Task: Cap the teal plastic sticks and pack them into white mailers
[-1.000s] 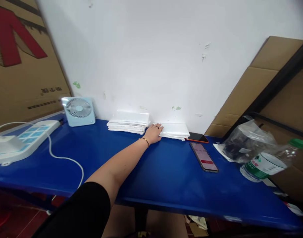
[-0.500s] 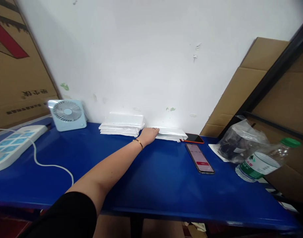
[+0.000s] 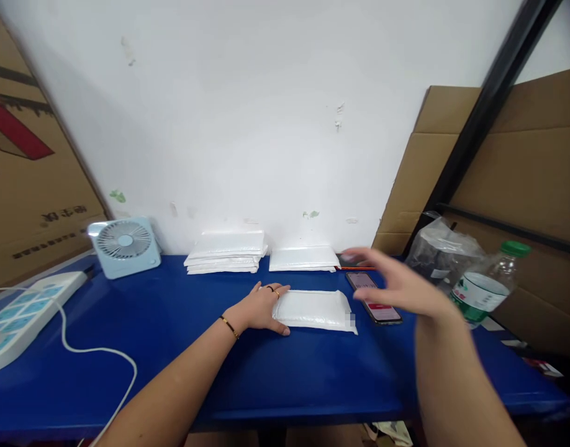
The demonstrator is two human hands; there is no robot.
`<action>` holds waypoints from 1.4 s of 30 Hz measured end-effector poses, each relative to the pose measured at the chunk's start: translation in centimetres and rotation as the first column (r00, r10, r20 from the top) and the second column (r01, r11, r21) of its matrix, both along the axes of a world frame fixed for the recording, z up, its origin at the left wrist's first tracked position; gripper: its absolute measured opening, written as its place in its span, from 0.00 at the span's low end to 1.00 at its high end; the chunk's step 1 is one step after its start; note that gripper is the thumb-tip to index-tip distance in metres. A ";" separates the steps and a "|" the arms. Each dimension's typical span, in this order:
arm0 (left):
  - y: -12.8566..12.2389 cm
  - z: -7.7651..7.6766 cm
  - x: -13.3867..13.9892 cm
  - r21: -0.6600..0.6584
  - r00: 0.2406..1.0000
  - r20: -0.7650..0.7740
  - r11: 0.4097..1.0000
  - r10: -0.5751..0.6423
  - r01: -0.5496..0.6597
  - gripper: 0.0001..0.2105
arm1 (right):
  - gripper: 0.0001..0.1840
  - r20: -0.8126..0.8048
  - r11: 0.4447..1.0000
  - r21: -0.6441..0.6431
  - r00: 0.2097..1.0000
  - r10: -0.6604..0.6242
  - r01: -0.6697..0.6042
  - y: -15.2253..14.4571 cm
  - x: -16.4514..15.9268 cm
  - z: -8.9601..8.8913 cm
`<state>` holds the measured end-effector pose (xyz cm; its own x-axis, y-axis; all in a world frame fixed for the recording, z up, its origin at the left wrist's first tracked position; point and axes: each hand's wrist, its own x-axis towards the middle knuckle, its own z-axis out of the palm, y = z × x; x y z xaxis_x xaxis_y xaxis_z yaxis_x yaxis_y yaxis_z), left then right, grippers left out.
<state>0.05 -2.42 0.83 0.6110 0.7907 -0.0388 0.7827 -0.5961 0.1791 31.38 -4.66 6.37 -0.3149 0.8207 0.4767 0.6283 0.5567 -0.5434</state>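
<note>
A white padded envelope (image 3: 315,309) lies on the blue table in front of me. My left hand (image 3: 261,307) holds its left end, fingers at the far edge and thumb at the near edge. My right hand (image 3: 401,282) hovers in the air to the right of the envelope, fingers and thumb apart, with nothing in it. It partly covers a phone (image 3: 382,313) with a lit screen. Against the wall are a taller stack of white padded envelopes (image 3: 226,251) and, right of it, a lower pile of them (image 3: 303,257).
On the left stand a light blue fan (image 3: 124,245) and a white power strip (image 3: 38,313) with a cable. A second phone (image 3: 354,261) lies by the low pile. At right are a bottle with a green cap (image 3: 487,285) and a clear plastic bag (image 3: 446,248). Cardboard (image 3: 427,149) leans behind.
My left hand has brought an envelope from the low pile toward me onto the open table. My right hand has come into view from the right. The view has shifted slightly.
</note>
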 end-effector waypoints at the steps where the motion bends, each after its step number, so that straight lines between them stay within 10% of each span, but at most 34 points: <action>1: 0.1 0.0 0.1 0.008 1.000 0.011 1.000 0.008 -0.008 0.42 | 0.39 0.078 0.991 -0.102 0.993 0.090 -0.082 0.2 -0.7 -0.4; 5: -0.3 0.6 -0.2 0.093 0.996 -0.006 0.992 0.090 -0.089 0.30 | 0.61 0.251 0.886 -0.416 0.911 0.327 -0.204 2.1 -3.9 -3.9; 10: -0.5 3.5 -1.3 0.139 0.982 -0.147 0.986 0.116 -0.096 0.21 | 0.52 0.224 0.896 -0.400 0.927 0.300 -0.193 3.2 -6.0 -7.4; 21: 0.0 10.6 -1.0 0.228 0.947 -0.307 0.973 0.097 -0.025 0.16 | 0.59 0.145 0.871 -0.431 0.935 0.324 -0.236 3.5 -6.0 -7.5; 42: -2.2 17.1 -1.7 0.421 0.904 -0.375 0.907 0.207 -0.032 0.20 | 0.47 0.335 0.983 -0.156 0.932 0.140 -0.092 3.2 -11.3 -8.9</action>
